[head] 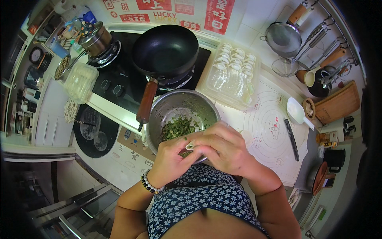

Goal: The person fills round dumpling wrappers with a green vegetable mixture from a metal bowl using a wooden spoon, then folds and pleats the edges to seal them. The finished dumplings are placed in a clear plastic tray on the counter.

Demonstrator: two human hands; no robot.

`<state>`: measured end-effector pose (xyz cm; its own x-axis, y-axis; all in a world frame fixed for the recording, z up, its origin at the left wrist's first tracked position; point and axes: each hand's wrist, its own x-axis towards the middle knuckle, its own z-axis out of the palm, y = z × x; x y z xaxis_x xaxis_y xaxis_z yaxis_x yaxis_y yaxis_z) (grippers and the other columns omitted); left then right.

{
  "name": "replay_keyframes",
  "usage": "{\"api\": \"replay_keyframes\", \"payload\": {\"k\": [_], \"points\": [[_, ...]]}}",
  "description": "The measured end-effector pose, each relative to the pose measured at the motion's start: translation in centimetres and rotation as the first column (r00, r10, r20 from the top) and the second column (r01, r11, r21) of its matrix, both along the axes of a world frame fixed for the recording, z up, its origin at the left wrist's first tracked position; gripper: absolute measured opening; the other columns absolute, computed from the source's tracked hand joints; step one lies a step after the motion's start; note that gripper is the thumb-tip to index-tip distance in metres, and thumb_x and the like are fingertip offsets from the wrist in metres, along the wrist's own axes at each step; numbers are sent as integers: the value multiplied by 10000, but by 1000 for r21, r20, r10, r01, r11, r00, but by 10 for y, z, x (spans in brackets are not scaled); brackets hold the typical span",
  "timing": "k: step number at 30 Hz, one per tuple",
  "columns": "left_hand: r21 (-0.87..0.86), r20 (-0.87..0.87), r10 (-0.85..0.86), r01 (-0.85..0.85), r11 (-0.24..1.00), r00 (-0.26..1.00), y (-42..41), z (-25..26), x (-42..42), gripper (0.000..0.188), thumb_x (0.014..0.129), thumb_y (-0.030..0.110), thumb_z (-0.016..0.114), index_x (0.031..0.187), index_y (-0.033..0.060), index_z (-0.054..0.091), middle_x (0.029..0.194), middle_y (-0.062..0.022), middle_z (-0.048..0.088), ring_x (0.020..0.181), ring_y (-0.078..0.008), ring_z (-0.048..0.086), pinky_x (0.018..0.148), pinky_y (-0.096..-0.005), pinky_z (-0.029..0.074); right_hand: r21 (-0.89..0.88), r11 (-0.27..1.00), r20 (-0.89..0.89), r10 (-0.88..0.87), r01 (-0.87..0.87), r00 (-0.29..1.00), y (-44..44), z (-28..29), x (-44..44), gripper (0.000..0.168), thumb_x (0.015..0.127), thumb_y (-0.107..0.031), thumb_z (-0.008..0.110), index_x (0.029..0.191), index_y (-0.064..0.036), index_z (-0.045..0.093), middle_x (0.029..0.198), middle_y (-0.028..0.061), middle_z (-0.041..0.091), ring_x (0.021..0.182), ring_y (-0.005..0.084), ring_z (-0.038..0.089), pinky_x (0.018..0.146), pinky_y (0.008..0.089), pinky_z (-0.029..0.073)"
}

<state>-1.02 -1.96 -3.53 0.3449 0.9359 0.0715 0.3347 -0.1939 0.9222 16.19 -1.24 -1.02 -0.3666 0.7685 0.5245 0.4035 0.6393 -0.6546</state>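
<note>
Both hands meet above a steel mixing bowl (155,107) that holds chopped green filling (179,127). Between the fingertips of my left hand (173,156) and my right hand (225,146) is a small folded dumpling (190,146), mostly hidden by the fingers. A scrap of green sticks near my left index finger. Beyond the bowl to the right, rows of pleated dumplings (235,61) lie in a clear plastic container (220,100). A pale round wrapper (246,138) appears to lie on the printed pastry mat (268,155), just right of my right hand.
A black wok (165,47) rests on the gas hob (118,74), its wooden handle (146,103) reaching towards the bowl. Left stand a steel pot (97,38) and a lidded plastic box (80,80). A dark rolling pin (292,140) and white scoop (297,110) lie right.
</note>
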Motion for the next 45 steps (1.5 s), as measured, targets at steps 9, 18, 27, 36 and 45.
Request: {"api": "replay_keyframes", "payload": {"k": [9, 18, 27, 36, 45], "points": [[179, -67, 20, -8, 984, 998, 2, 4, 0, 258, 752, 86, 696, 979, -17, 632, 982, -155, 663, 779, -277, 660, 683, -303, 527, 217, 969, 121, 96, -120, 988, 4, -17, -1, 398, 647, -151, 757, 1003, -21, 638, 939, 75, 547, 798, 257, 550, 702, 332, 482], [-253, 659, 142, 40, 967, 738, -2, -2, 0, 388, 765, -100, 661, 1134, -36, 561, 1143, -148, 598, 1047, -186, 584, 879, -300, 496, -282, 957, -257, -144, 68, 956, -7, -2, 17, 539, 667, -139, 809, 1156, -33, 608, 962, 82, 569, 821, 145, 549, 727, 275, 482], [-139, 663, 73, 27, 990, 745, -3, -6, 6, 379, 768, -117, 645, 1124, -40, 539, 1173, -181, 577, 1078, -209, 571, 925, -324, 477, -120, 978, -268, -197, 170, 943, -18, -10, 6, 276, 707, -15, 758, 971, -16, 677, 860, 100, 625, 716, 166, 611, 627, 260, 496], [-151, 666, 76, 35, 988, 742, -7, -6, 7, 381, 757, -124, 650, 1117, -43, 555, 1166, -175, 583, 1056, -201, 582, 924, -319, 476, -81, 986, -226, -159, 144, 961, -15, -1, 9, 222, 714, -1, 735, 925, 8, 667, 846, 97, 619, 697, 207, 605, 616, 283, 494], [-156, 493, 68, 11, 988, 867, -8, 1, 4, 421, 758, -108, 666, 1157, -47, 547, 1164, -156, 594, 1047, -189, 589, 918, -298, 474, 52, 993, -118, -102, 109, 988, -11, -1, 8, 193, 704, -8, 727, 890, -14, 673, 822, 99, 601, 676, 233, 591, 588, 312, 482]]}}
